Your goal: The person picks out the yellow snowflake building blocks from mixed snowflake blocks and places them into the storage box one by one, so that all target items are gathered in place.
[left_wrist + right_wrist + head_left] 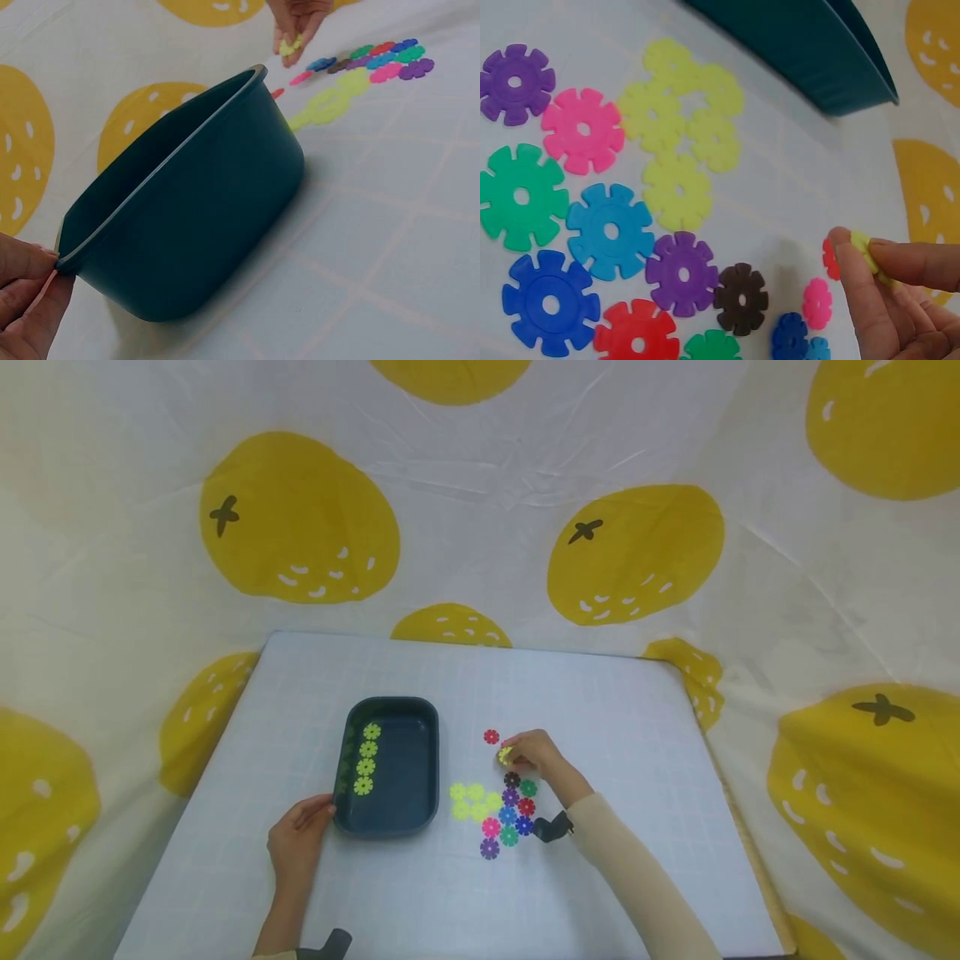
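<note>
A dark teal plastic tray [386, 827] stands on the left part of the table. My left hand [298, 839] pinches its rim near the front left corner, thumb and fingers meeting at the lip in the left wrist view. Inside the tray, yellow notched discs [365, 767] lie in a column along the left side. Between thumb and fingertips my right hand [536, 752] holds a yellow notched disc [865, 251] above the table, right of the tray. Several more yellow discs [679, 191] lie in a cluster beside the tray, partly overlapping.
Loose notched discs in other colours lie near the right hand: purple [681, 274], black [741, 299], blue [550, 304], pink [583, 131] and green [523, 196]. A red disc [491, 737] sits farther back. Patterned cloth [465, 552] hangs behind the white table [600, 693].
</note>
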Tool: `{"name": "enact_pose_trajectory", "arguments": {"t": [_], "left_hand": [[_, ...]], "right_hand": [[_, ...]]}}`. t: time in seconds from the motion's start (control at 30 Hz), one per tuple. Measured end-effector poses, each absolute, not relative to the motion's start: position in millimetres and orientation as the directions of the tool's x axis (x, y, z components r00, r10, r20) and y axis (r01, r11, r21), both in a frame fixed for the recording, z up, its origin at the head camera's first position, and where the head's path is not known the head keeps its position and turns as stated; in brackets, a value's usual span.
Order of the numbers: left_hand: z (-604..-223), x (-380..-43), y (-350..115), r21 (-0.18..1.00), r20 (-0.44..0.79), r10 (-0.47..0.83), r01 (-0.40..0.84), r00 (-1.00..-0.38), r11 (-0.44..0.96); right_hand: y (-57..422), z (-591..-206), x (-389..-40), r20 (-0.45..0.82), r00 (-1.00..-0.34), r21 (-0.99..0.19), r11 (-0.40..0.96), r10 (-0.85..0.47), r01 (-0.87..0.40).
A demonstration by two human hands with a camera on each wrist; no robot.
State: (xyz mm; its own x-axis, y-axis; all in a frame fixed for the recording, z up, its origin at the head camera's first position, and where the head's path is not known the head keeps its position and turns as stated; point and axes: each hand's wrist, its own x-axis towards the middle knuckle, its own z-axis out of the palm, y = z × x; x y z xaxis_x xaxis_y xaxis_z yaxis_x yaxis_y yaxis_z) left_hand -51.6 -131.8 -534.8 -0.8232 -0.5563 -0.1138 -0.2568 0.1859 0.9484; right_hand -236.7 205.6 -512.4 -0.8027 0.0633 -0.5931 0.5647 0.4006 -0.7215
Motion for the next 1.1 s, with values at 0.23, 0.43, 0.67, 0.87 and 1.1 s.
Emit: {"name": "enact_pose_trajectory", "arguments": {"t": [0.23,0.43,0.67,0.87,1.1], "left_hand": [[-537,-51,-132,0.946,-0.127,-0.555,-0.269,-0.822,0.182],[-537,-52,-132,0.944,-0.126,-0.560,-0.272,-0.819,0.185],[-538,-52,-132,0.948,-0.121,-0.565,-0.264,-0.816,0.179],[-539,-52,-132,0.949,-0.119,-0.568,-0.262,-0.814,0.177],[-537,-51,-132,0.950,-0.120,-0.561,-0.259,-0.819,0.174]], "right_hand": [[209,-495,-251,-0.577,-0.816,-0.750,0.378,0.026,0.543],[209,-484,-259,-0.578,-0.816,-0.751,0.373,0.029,0.545],[207,-475,-265,-0.576,-0.817,-0.753,0.373,0.024,0.542],[202,-465,-270,-0.571,-0.821,-0.770,0.346,0.001,0.536],[192,-456,-277,-0.582,-0.813,-0.772,0.333,-0.024,0.542]]}}
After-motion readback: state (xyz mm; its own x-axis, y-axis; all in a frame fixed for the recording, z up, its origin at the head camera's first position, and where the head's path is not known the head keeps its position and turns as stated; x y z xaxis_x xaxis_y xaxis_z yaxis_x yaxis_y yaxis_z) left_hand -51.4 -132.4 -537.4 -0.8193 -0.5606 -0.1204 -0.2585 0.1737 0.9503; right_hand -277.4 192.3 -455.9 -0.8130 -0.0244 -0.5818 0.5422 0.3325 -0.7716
